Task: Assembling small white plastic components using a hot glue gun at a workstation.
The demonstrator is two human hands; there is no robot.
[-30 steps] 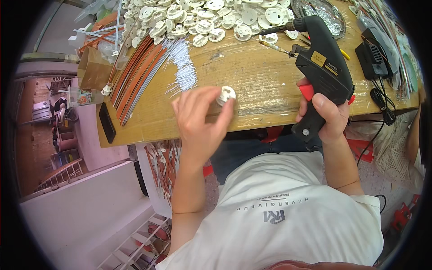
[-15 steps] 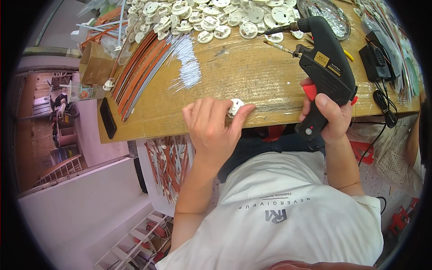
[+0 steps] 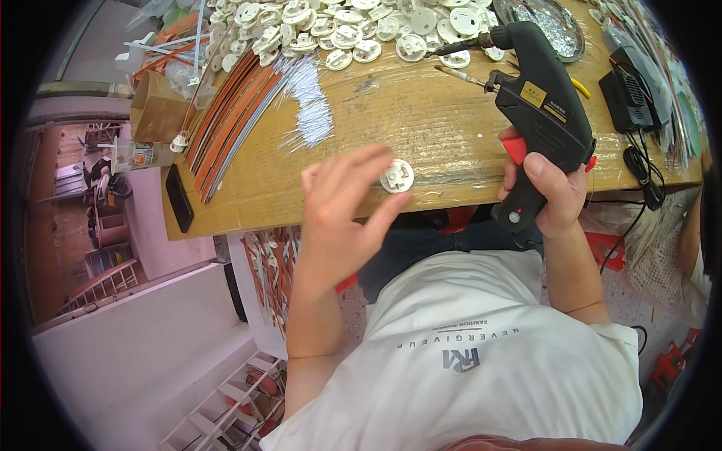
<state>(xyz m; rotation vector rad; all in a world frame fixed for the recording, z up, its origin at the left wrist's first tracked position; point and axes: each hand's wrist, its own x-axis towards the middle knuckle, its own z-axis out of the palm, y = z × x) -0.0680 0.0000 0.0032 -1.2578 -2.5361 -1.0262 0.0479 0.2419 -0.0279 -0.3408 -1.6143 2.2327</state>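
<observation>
In my right hand is a black soldering gun with a red trigger, its handle wrapped by my fingers. The dark tip points left, toward the heap of white parts, and a thin feed tube sits below it. A single round white plastic part lies flat on the wooden table near its front edge, its moulded side up. My left hand is just left of this part, fingers and thumb spread apart around it, gripping nothing.
A big heap of round white parts covers the back. Thin white wires lie beside orange and grey strips. A phone rests at the left edge. On the right are a metal tray and a black power adapter with cable.
My left hand has let go of the round white part and opened, moving slightly left. The part now lies flat on the table. My right hand with the soldering gun has barely moved.
</observation>
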